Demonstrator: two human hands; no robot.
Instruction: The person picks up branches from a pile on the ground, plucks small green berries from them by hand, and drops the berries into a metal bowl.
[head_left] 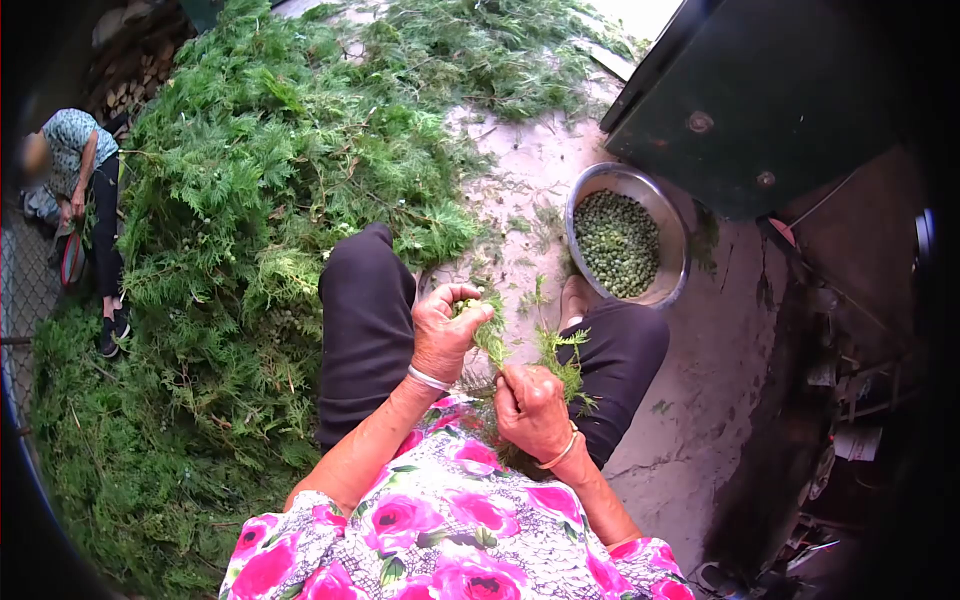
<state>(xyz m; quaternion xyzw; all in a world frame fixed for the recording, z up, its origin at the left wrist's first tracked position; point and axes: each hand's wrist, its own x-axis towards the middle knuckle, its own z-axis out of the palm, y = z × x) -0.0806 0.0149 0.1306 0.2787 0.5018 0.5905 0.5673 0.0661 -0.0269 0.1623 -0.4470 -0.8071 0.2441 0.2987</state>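
My left hand, a silver bangle at its wrist, is closed, with thumb and fingers pinching the upper end of a green cypress-like sprig. Small pale-green bits show at its fingertips. Lower and to the right, my right hand is curled in a fist around the stems of leafy sprigs. Feathery foliage sticks out past its knuckles, over my right thigh. Beyond my right knee stands a metal basin, partly filled with small round green cones.
A large heap of cut evergreen branches rises at my left, and more lie at the back. Another person sits beyond the heap. Scattered leaf bits litter the concrete floor. A dark panel stands at the upper right.
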